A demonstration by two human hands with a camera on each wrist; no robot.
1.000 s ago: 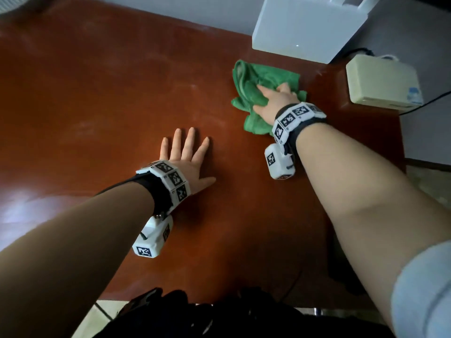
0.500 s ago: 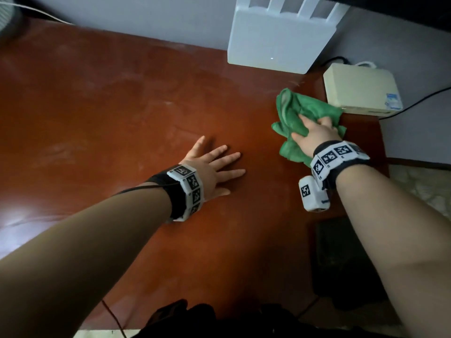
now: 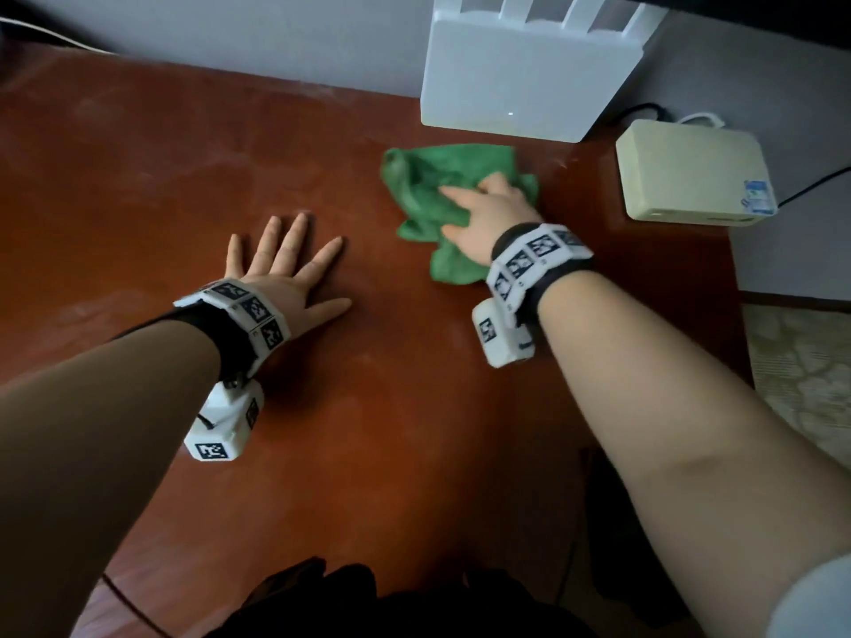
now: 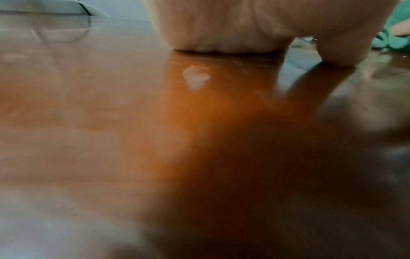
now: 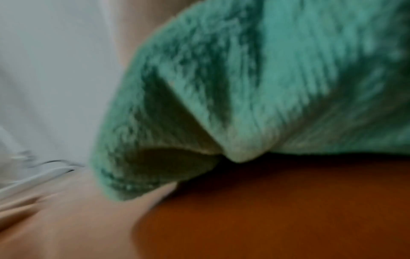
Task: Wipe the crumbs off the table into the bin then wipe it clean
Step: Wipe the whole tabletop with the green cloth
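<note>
A bunched green cloth (image 3: 426, 186) lies on the red-brown table (image 3: 161, 177), just in front of a white router. My right hand (image 3: 483, 214) presses down on the cloth, fingers laid over it and the index finger pointing left. In the right wrist view the cloth (image 5: 266, 87) fills the frame above the table (image 5: 288, 210). My left hand (image 3: 285, 264) lies flat on the table left of the cloth, fingers spread, holding nothing. The left wrist view shows its palm heel (image 4: 221, 26) on the table and a pale smudge (image 4: 196, 77) just behind it. No distinct crumbs show.
The white router (image 3: 529, 71) stands against the wall at the back. A beige box (image 3: 690, 172) with cables sits at the table's back right corner. Patterned floor (image 3: 801, 361) lies beyond the right edge. A dark shape (image 3: 617, 513) sits below the front right edge.
My right hand swept the cloth right to the beige box, then back left under the router. My left hand turned its fingers rightward, then away again, staying flat.
</note>
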